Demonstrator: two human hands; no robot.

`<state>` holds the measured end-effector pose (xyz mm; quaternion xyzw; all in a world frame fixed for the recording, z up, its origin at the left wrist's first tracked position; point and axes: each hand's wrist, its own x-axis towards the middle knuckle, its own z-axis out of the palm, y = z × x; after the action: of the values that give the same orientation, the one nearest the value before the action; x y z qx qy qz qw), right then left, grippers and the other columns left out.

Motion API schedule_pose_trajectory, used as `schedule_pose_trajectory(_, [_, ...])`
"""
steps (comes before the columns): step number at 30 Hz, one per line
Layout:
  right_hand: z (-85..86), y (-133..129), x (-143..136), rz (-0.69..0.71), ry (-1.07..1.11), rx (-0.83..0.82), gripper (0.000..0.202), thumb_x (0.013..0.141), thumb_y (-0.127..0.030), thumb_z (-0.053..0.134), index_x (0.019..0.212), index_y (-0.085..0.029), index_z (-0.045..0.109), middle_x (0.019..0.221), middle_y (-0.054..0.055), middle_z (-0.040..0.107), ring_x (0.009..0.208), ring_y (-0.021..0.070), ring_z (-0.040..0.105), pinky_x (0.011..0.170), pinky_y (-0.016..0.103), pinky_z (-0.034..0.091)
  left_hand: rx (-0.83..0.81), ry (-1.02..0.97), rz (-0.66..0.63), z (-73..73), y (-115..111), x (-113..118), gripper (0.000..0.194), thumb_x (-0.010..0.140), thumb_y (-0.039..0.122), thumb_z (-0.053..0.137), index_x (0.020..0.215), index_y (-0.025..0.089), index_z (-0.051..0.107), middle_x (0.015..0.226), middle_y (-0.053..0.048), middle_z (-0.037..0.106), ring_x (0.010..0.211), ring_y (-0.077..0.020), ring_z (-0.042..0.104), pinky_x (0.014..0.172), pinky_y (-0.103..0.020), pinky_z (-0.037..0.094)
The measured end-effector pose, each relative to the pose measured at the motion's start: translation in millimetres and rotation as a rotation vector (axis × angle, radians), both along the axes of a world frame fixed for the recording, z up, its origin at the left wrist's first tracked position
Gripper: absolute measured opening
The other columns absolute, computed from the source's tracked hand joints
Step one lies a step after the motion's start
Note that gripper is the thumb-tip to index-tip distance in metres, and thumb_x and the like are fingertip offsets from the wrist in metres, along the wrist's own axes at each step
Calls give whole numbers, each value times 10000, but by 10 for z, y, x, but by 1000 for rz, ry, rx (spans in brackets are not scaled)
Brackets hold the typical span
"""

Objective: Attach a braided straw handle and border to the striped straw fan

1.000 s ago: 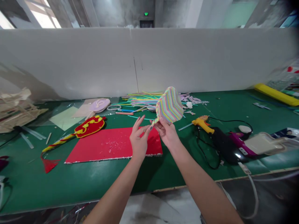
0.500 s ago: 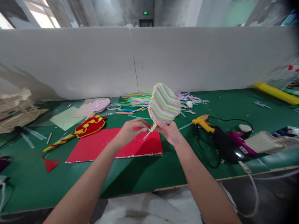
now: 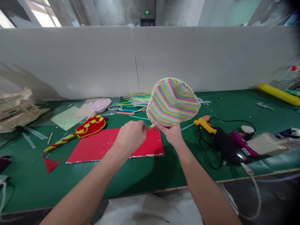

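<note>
A round fan [image 3: 173, 101] with pastel zigzag stripes of pink, yellow and green is held up over the table, its flat face toward me. My right hand [image 3: 172, 132] grips its lower edge, thumb on the near side. Closed around the short twisted handle at the fan's lower left is my left hand [image 3: 133, 132], which hides most of that handle. Beneath the hands lies a red board [image 3: 98, 145] with a ragged white front edge.
A red and yellow fan [image 3: 91, 126] with a tassel lies left, a lilac fan [image 3: 100, 105] behind it. Pipe cleaners [image 3: 138, 100] are heaped at the back. A yellow-handled glue gun [image 3: 205, 125] and a black and purple device [image 3: 231, 145] with cords lie right.
The fan has turned from a slanted view to nearly face-on and shifted slightly right. My left hand has closed over the handle, covering the wire loop that showed before.
</note>
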<state>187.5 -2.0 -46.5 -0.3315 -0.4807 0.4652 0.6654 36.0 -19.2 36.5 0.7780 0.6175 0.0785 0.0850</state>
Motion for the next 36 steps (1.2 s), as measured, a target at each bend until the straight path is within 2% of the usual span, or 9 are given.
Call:
schedule_pose_trajectory(3, [-24,-21,-38,-61,-33,45,171,657,-262,754,812,-195,729,819,18,742,772,235,709,759,399,605,-39,-230,64,-99,-9,28,219,802,219,421,795,189,637,778,-91,704,682,-218,642,544,-261,411])
schedule_pose_trajectory(8, [-62,-13,-75,-184,-75,93,184,650,-279,757,811,-194,725,841,26,741,808,248,702,828,431,577,-61,-710,115,-298,48,45,253,830,289,406,724,178,607,821,-78,709,752,-201,661,590,-249,460])
schedule_pose_trajectory(13, [-49,5,-115,-285,30,106,239,659,-299,749,871,-205,692,902,30,733,876,246,689,877,446,554,42,-931,155,-410,-7,178,185,811,303,488,722,173,585,746,-26,677,740,-175,633,635,-243,469])
schedule_pose_trajectory(18, [18,5,-105,-214,212,-2,236,677,-334,734,847,-187,659,823,26,727,785,240,703,802,451,582,195,-1165,193,-561,-120,376,178,836,282,533,879,172,665,964,-50,701,929,-178,637,835,-281,483])
schedule_pose_trajectory(21, [41,18,-91,-157,326,-85,220,669,-333,744,791,-175,652,738,14,716,712,226,707,767,420,593,350,-1269,206,-666,-161,506,169,826,282,572,867,168,690,1019,-72,685,1007,-185,616,921,-316,465])
schedule_pose_trajectory(26, [31,59,-68,-72,472,-214,318,575,-343,808,788,-181,637,700,-3,707,653,196,706,665,304,604,368,-1334,174,-788,-175,624,163,832,285,574,881,191,698,1206,-75,611,1149,-191,548,1016,-354,413])
schedule_pose_trajectory(30, [18,85,-32,1,466,-239,341,553,-369,817,772,-198,620,706,-16,705,701,212,713,675,310,601,350,-1295,109,-857,-64,504,163,807,308,599,860,186,693,972,-63,677,952,-178,629,884,-334,499])
schedule_pose_trajectory(33, [17,93,10,70,422,-244,347,553,-370,820,782,-197,625,714,-21,704,691,214,713,695,329,599,297,-1176,-21,-826,54,290,154,815,302,587,811,179,679,903,-56,683,899,-165,631,849,-296,494])
schedule_pose_trajectory(36, [27,80,48,117,353,-247,360,540,-370,826,798,-197,645,683,-30,700,625,199,703,684,345,599,183,-995,-252,-698,172,31,140,799,301,601,771,181,666,900,-57,684,863,-159,624,813,-270,483])
